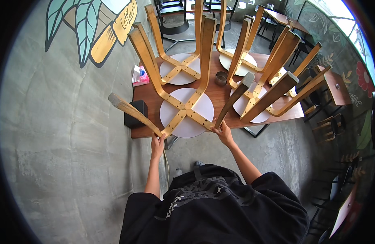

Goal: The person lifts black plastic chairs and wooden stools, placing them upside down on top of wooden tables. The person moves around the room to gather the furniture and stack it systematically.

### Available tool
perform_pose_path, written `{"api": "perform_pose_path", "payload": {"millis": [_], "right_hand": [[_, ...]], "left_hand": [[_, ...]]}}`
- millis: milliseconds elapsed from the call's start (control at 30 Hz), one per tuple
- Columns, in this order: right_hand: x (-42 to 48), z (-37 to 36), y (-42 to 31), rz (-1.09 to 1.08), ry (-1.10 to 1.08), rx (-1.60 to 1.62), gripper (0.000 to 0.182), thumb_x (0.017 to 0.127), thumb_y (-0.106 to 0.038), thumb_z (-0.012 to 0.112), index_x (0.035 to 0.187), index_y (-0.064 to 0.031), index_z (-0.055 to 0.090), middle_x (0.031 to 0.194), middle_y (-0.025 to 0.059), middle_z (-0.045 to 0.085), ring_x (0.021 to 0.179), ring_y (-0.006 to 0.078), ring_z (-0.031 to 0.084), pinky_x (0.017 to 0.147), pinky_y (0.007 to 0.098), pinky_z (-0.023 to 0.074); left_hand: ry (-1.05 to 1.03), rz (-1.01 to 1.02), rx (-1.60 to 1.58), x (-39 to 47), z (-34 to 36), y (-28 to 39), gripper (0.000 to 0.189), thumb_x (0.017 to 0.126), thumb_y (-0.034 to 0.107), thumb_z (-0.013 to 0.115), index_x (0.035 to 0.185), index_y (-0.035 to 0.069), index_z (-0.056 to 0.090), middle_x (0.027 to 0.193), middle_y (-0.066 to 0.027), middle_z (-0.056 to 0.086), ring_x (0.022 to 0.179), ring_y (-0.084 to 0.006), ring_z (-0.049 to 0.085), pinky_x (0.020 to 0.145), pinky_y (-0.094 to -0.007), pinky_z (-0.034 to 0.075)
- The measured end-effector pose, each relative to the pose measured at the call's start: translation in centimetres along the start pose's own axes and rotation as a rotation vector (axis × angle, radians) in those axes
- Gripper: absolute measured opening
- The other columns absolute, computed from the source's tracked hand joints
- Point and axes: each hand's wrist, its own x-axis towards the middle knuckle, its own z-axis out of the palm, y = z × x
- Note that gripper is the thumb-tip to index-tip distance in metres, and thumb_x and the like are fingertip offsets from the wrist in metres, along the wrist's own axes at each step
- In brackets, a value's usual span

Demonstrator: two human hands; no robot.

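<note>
An upturned stool with a round white seat and bent wooden legs lies seat-down at the near edge of a brown wooden table. My left hand grips the bend of its near-left leg. On the other side, my right hand holds the bend of the near-right leg. Both arms reach forward from my body. Just to the right stands another upturned stool, its legs pointing up. Two more upturned stools, one at the back left and one at the back middle, rest farther in.
A black box sits at the table's left end by the concrete wall. A pink tissue pack lies behind it. Among the stools is a dark round cup. A cable hangs near my left arm. Other tables and chairs stand right.
</note>
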Motion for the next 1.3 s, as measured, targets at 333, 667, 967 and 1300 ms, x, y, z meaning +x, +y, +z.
{"api": "perform_pose_path", "payload": {"millis": [333,667,967,1300], "right_hand": [[-16.4,-1.0,-5.3,0.469,-0.107,-0.197,0.074,0.08,-0.045,0.064,0.13,0.0032,0.036,0.129,0.0279,0.043,0.122,0.0357,0.043,0.1,0.0381,0.0362],[-30.1,-3.2,-10.7,0.239,0.3,0.314,0.033,0.088,-0.018,0.057,0.115,-0.0004,0.054,0.115,0.0102,0.058,0.109,0.0182,0.052,0.094,0.0337,0.0419],[-39.0,-11.0,-14.4,0.301,0.682,0.249,0.027,0.091,-0.015,0.052,0.114,-0.0018,0.057,0.115,0.0069,0.058,0.108,0.0129,0.05,0.093,0.0269,0.0386],[-44.4,-20.7,-10.6,0.317,1.073,0.462,0.033,0.091,-0.024,0.049,0.116,-0.0035,0.056,0.117,0.0067,0.057,0.11,0.0145,0.05,0.095,0.028,0.0356]], "left_hand": [[-0.404,-0.532,-0.304,-16.4,-3.6,2.9,0.066,0.088,0.04,0.056,0.136,0.003,0.029,0.134,-0.02,0.041,0.125,-0.027,0.04,0.098,-0.0382,0.037],[-0.541,-0.288,-0.692,-24.9,-2.3,10.2,0.055,0.091,0.039,0.041,0.132,0.001,0.037,0.131,-0.0188,0.046,0.121,-0.027,0.046,0.096,-0.0382,0.04],[-0.857,-0.237,-0.686,-28.0,2.1,16.2,0.061,0.088,0.046,0.042,0.13,0.001,0.038,0.13,-0.019,0.047,0.121,-0.0277,0.045,0.096,-0.0399,0.038],[-1.162,-0.155,-0.523,-29.7,16.4,24.1,0.061,0.088,0.042,0.045,0.13,-0.001,0.037,0.128,-0.0192,0.048,0.12,-0.0273,0.047,0.095,-0.0379,0.04]]}}
